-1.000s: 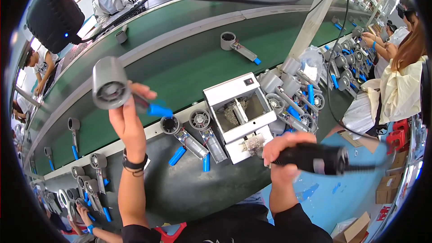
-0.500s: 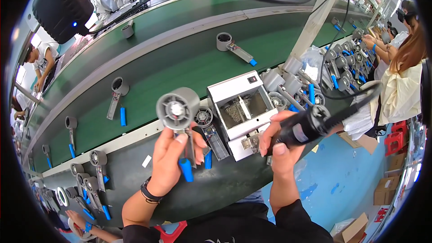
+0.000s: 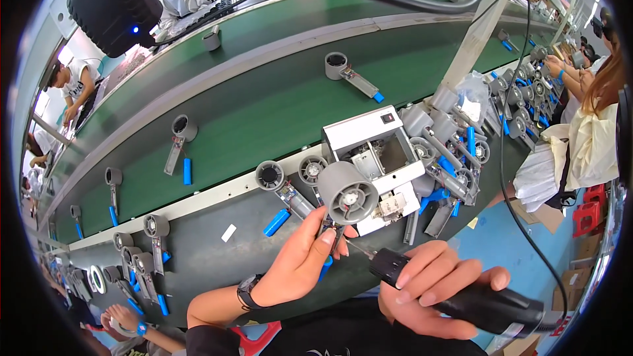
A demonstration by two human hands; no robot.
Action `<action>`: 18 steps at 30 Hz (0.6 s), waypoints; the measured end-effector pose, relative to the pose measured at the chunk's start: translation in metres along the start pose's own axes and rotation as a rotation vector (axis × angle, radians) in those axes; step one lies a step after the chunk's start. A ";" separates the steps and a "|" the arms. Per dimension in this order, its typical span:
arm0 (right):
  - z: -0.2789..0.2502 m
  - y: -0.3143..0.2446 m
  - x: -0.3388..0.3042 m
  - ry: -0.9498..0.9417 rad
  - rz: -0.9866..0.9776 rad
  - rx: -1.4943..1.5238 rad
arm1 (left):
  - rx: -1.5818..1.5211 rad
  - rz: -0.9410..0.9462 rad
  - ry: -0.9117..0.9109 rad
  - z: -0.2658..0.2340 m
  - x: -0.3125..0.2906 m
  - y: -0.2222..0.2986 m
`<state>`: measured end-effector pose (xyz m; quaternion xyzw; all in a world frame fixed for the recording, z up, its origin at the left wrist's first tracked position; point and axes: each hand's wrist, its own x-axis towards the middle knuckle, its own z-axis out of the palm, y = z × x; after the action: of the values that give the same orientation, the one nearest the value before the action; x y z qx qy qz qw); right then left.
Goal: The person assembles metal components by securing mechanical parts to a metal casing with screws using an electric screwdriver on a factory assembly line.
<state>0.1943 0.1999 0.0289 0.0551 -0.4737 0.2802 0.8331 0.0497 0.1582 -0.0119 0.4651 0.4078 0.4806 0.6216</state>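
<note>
My left hand [image 3: 293,260] is closed around the handle of a grey handheld fan [image 3: 348,191], its round grille facing me and its handle open with small wiring showing. A blue cylindrical battery [image 3: 326,267] hangs beside that hand. My right hand [image 3: 428,283] grips a black electric screwdriver [image 3: 491,308]. Its thin bit points left at the fan's handle, close to my left fingertips; whether it touches cannot be made out. Just beyond the fan stands a white screw feeder [image 3: 356,133], partly covered by it. Another open fan [image 3: 270,176] lies left of the feeder with its blue battery [image 3: 277,223].
Many grey fans [image 3: 455,138] are piled right of the feeder. Several more [image 3: 156,226] stand at the left of the dark bench. A green conveyor [image 3: 264,118] carries spaced-out fans. The screwdriver's black cable [image 3: 508,191] hangs at right. Co-workers sit across and beside.
My right hand has brought the screwdriver down from the feeder's front, turning its bit toward the fan. My left hand and the fan have shifted right and down. The feeder's inner rail has changed position.
</note>
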 end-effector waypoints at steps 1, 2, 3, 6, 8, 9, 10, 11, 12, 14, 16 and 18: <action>0.003 0.001 -0.003 -0.014 -0.038 -0.043 | 0.048 0.000 0.007 0.001 -0.001 0.000; 0.004 0.005 -0.005 -0.017 -0.087 -0.074 | 0.031 -0.013 0.042 0.005 -0.002 0.000; 0.005 0.006 -0.007 -0.016 -0.089 -0.075 | 0.033 -0.012 0.041 0.006 -0.002 0.000; 0.003 0.011 -0.010 -0.051 -0.112 -0.077 | 0.065 0.001 0.040 0.006 -0.003 -0.001; 0.003 0.010 -0.011 -0.049 -0.086 -0.086 | 0.111 0.047 0.029 0.005 -0.004 -0.004; 0.003 0.010 -0.011 -0.047 -0.060 -0.097 | 0.111 0.047 0.030 0.004 -0.003 -0.004; 0.002 0.010 -0.011 -0.047 -0.059 -0.097 | 0.129 0.047 0.016 0.003 -0.003 -0.005; 0.001 0.010 -0.012 -0.052 -0.054 -0.098 | 0.148 0.047 0.003 0.002 -0.003 -0.005; 0.000 0.010 -0.012 -0.057 -0.050 -0.099 | 0.148 0.047 0.004 0.003 -0.003 -0.005; 0.001 0.010 -0.012 -0.051 -0.049 -0.107 | 0.117 0.042 0.025 0.006 -0.003 -0.004; 0.000 0.010 -0.012 -0.045 -0.050 -0.117 | 0.134 0.033 0.026 0.006 -0.003 -0.003; 0.000 0.011 -0.012 -0.050 -0.054 -0.120 | 0.151 0.023 0.028 0.007 -0.003 -0.003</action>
<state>0.1841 0.2041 0.0169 0.0246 -0.5086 0.2272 0.8301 0.0564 0.1533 -0.0128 0.5086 0.4462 0.4622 0.5732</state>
